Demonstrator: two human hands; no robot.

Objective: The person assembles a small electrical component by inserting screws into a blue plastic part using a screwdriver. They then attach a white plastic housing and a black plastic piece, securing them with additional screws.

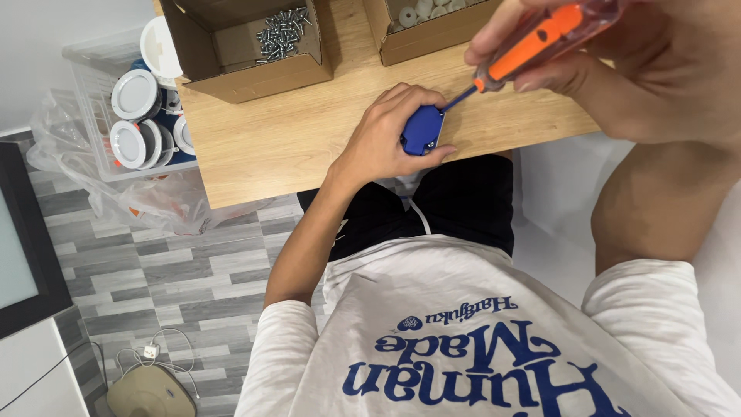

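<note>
I see a light wooden worktop [293, 139] standing over a floor of grey plank-pattern tiles [170, 270]. I take the blue part [421, 129] at the worktop's near edge as my landmark. Up and to the left of it sits an open brown cardboard box [255, 73], square, with a heap of silver screws [282, 33] in its back corner. Straight above the blue part a second open cardboard box [424, 38] holds pale round washers [424, 9]. Further left, off the worktop's edge, a clear plastic bin [100, 116] carries round white-faced lamp fittings [135, 94] with blue backs, and crumpled clear plastic bags [147, 205] lie below it.

My left hand [386, 131] is wrapped around the blue part, fingers over its top and thumb under its near side, pinning it at the worktop's edge. My right hand [617, 54] is up and to the right of it, closed on the clear-and-orange handle of a screwdriver [525, 48]. The shaft slants down to the left and its tip meets the blue part's upper right corner.
</note>
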